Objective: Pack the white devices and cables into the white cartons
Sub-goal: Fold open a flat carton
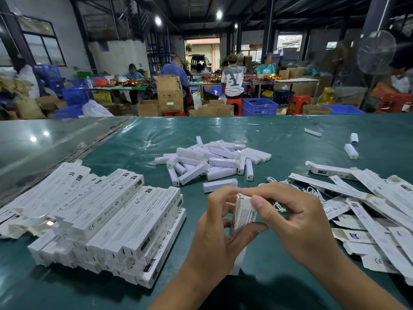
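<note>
Two hands hold one carton (pixel 243 214) upright above the green table (pixel 268 135): the left hand (pixel 214 231) grips its body, and the right hand (pixel 297 222) pinches its top flap. For a clean close, the flap should be tucked squarely while the left grip stays firm. Packed cartons (pixel 107 220) are stacked at left, flat cartons (pixel 380 211) lie at right, loose white devices (pixel 212 162) are heaped ahead, and coiled cables (pixel 312 191) lie just beside the right hand, partly hidden
</note>
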Action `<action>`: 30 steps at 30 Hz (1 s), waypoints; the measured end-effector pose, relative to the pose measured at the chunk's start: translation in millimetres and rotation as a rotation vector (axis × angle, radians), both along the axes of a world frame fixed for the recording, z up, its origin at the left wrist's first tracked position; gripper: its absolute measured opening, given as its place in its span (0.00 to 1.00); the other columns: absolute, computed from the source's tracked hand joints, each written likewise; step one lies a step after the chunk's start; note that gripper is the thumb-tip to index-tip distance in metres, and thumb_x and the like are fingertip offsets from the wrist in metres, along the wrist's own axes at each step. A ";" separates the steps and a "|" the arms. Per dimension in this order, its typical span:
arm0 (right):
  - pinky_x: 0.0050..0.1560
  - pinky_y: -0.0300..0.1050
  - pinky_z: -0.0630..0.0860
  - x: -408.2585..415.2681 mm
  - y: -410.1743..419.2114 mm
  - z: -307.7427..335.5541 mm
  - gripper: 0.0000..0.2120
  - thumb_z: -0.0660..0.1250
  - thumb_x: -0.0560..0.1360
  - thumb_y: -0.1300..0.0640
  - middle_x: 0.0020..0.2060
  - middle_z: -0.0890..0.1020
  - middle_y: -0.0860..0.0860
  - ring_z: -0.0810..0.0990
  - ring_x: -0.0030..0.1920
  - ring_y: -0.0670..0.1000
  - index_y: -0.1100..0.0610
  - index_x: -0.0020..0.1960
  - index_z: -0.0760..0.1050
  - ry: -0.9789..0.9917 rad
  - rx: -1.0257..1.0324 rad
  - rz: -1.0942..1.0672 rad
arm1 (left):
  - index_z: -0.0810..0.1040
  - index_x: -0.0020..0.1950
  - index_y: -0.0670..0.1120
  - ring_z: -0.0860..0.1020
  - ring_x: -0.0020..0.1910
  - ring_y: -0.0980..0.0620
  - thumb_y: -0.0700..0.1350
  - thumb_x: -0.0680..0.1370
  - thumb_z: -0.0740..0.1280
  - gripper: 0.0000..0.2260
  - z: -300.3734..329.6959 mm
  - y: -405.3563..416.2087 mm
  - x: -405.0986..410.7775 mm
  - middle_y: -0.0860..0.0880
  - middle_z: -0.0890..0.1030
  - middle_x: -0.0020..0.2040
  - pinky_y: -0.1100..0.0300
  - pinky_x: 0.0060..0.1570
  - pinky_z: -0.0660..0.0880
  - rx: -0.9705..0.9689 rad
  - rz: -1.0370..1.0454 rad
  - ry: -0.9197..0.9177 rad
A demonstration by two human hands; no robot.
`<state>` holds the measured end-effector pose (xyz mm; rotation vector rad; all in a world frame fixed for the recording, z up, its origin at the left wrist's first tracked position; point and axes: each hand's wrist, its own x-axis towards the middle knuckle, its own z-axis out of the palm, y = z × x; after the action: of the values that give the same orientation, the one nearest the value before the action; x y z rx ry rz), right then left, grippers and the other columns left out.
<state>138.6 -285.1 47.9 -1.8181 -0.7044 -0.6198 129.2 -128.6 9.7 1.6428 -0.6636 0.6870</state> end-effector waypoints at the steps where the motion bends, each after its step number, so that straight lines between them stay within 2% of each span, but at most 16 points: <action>1: 0.49 0.32 0.75 -0.3 -0.3 0.5 0.10 0.67 0.77 0.50 0.48 0.87 0.41 0.85 0.50 0.47 0.45 0.54 0.85 0.000 0.001 0.010 | 0.65 0.65 0.68 0.83 0.51 0.49 0.53 0.75 0.75 0.25 0.4 0.3 -0.3 0.59 0.81 0.57 0.51 0.40 0.82 0.002 0.000 -0.006; 5: 0.49 0.32 0.76 -2.1 -0.1 0.9 0.09 0.69 0.76 0.52 0.48 0.86 0.40 0.85 0.50 0.45 0.45 0.54 0.84 -0.030 0.007 0.014 | 0.67 0.67 0.58 0.82 0.53 0.55 0.51 0.78 0.72 0.22 -0.1 2.3 0.4 0.58 0.78 0.60 0.61 0.44 0.80 0.106 0.055 -0.125; 7: 0.49 0.34 0.77 -2.5 0.2 -1.2 0.08 0.68 0.76 0.53 0.48 0.86 0.40 0.85 0.49 0.46 0.47 0.54 0.83 -0.054 0.023 -0.006 | 0.68 0.66 0.53 0.82 0.53 0.52 0.49 0.79 0.72 0.19 -2.6 3.7 2.6 0.51 0.78 0.60 0.58 0.45 0.80 0.144 0.068 -0.173; 9: 0.51 0.35 0.76 -2.7 0.0 -2.3 0.09 0.65 0.78 0.53 0.50 0.85 0.42 0.84 0.50 0.47 0.51 0.56 0.82 -0.078 0.026 -0.009 | 0.69 0.64 0.52 0.83 0.52 0.47 0.49 0.79 0.72 0.17 -2.4 4.5 4.4 0.49 0.78 0.59 0.51 0.42 0.81 0.125 0.055 -0.174; 12: 0.54 0.35 0.75 -2.1 -3.2 -2.4 0.12 0.62 0.79 0.56 0.53 0.84 0.44 0.83 0.53 0.47 0.57 0.57 0.82 -0.241 -0.074 -0.028 | 0.70 0.62 0.56 0.82 0.50 0.50 0.53 0.79 0.71 0.16 -3.1 4.7 5.6 0.56 0.78 0.58 0.52 0.40 0.81 0.112 0.093 -0.179; 14: 0.57 0.39 0.76 -1.4 -5.1 -4.5 0.12 0.63 0.78 0.59 0.54 0.84 0.49 0.83 0.57 0.48 0.60 0.56 0.83 -0.317 -0.139 -0.021 | 0.69 0.61 0.60 0.83 0.48 0.52 0.57 0.77 0.71 0.16 -4.1 3.5 4.3 0.59 0.79 0.55 0.54 0.41 0.81 0.056 0.098 -0.072; 17: 0.59 0.41 0.76 0.0 -4.1 -8.4 0.11 0.65 0.77 0.58 0.56 0.83 0.52 0.82 0.59 0.49 0.61 0.54 0.83 -0.343 -0.175 -0.019 | 0.66 0.60 0.64 0.84 0.47 0.49 0.57 0.74 0.74 0.21 -5.9 5.1 3.8 0.56 0.82 0.53 0.55 0.42 0.81 -0.054 -0.042 0.143; 19: 0.58 0.37 0.76 3.1 -3.9 -10.3 0.09 0.67 0.76 0.57 0.56 0.83 0.51 0.82 0.58 0.47 0.60 0.52 0.82 -0.339 -0.161 -0.021 | 0.63 0.63 0.62 0.84 0.46 0.49 0.54 0.73 0.75 0.25 -8.3 12.3 8.9 0.55 0.82 0.52 0.54 0.44 0.82 0.108 -0.081 0.179; 22: 0.46 0.36 0.79 10.7 -7.6 -9.8 0.06 0.71 0.74 0.52 0.49 0.84 0.43 0.83 0.47 0.46 0.50 0.49 0.77 -0.173 -0.080 -0.080 | 0.63 0.62 0.60 0.83 0.43 0.53 0.53 0.71 0.77 0.27 -10.2 22.8 15.7 0.55 0.82 0.50 0.49 0.46 0.80 0.511 -0.112 0.407; 24: 0.39 0.42 0.80 20.9 -14.9 -11.3 0.08 0.72 0.72 0.52 0.41 0.81 0.44 0.81 0.39 0.48 0.46 0.48 0.75 0.038 -0.004 -0.179 | 0.69 0.58 0.56 0.82 0.41 0.53 0.53 0.71 0.78 0.22 -11.5 27.4 17.8 0.55 0.83 0.47 0.50 0.46 0.80 0.610 -0.116 0.521; 26: 0.33 0.49 0.78 35.3 -25.0 -13.0 0.04 0.68 0.73 0.55 0.36 0.80 0.48 0.78 0.32 0.49 0.46 0.46 0.78 0.260 0.068 -0.233 | 0.74 0.51 0.54 0.78 0.36 0.58 0.52 0.71 0.78 0.15 -8.1 31.6 19.6 0.56 0.82 0.43 0.60 0.40 0.76 0.526 -0.054 0.494; 27: 0.31 0.48 0.75 41.8 -29.6 -13.8 0.06 0.64 0.73 0.55 0.34 0.80 0.51 0.76 0.29 0.50 0.47 0.44 0.79 0.358 0.095 -0.230 | 0.77 0.49 0.54 0.77 0.36 0.60 0.53 0.72 0.78 0.13 -5.5 34.2 21.2 0.57 0.82 0.42 0.64 0.38 0.73 0.451 0.003 0.453; 29: 0.31 0.45 0.72 48.1 -32.7 -16.9 0.13 0.59 0.74 0.59 0.37 0.81 0.60 0.75 0.30 0.49 0.51 0.42 0.81 0.494 0.133 -0.179 | 0.81 0.49 0.54 0.79 0.38 0.61 0.55 0.72 0.78 0.10 -1.5 38.3 22.7 0.57 0.84 0.43 0.68 0.39 0.72 0.287 0.073 0.398; 30: 0.35 0.42 0.73 48.3 -32.5 -19.6 0.16 0.57 0.76 0.62 0.40 0.83 0.59 0.79 0.34 0.48 0.52 0.43 0.83 0.534 0.155 -0.142 | 0.82 0.50 0.54 0.80 0.40 0.60 0.55 0.72 0.77 0.10 0.1 36.9 22.0 0.56 0.84 0.44 0.67 0.40 0.73 0.217 0.078 0.387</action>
<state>186.9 -317.7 28.3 -1.7878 -0.1654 -0.2463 151.3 -91.8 9.7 1.9428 -0.4046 0.3424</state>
